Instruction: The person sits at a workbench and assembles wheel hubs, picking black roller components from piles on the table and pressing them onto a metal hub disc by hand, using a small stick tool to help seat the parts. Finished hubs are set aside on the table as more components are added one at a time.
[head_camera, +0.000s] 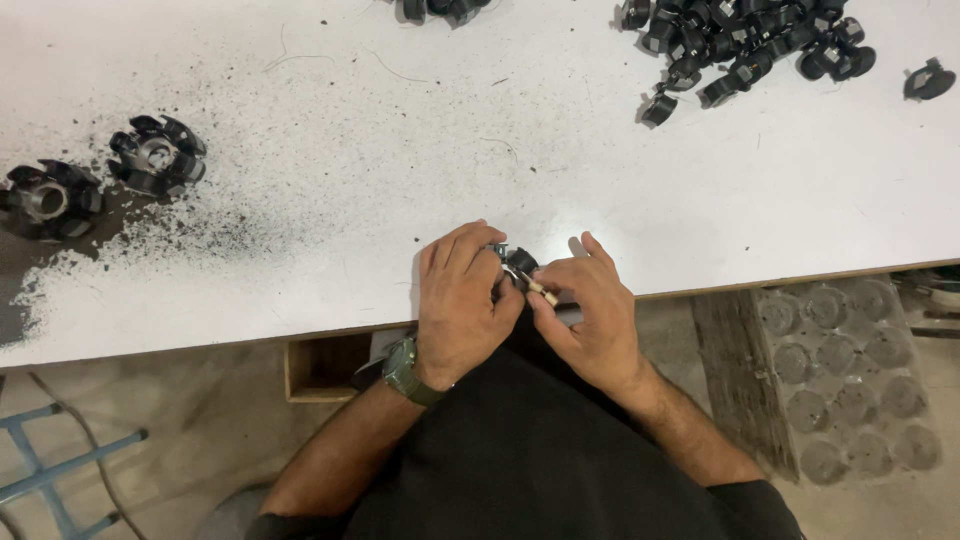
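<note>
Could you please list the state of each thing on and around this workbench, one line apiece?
left hand: closed around a small black part, at the table edge.
right hand: pinching a thin tool against that part.
pile of black parts: loose heap, far right.
two round black holders: upright, apart, on the left amid dark dust.
white table: speckled with dust at left.

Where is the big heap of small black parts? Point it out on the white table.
In the head view, the heap of small black parts lies at the far right of the white table, well beyond the right hand.
</note>
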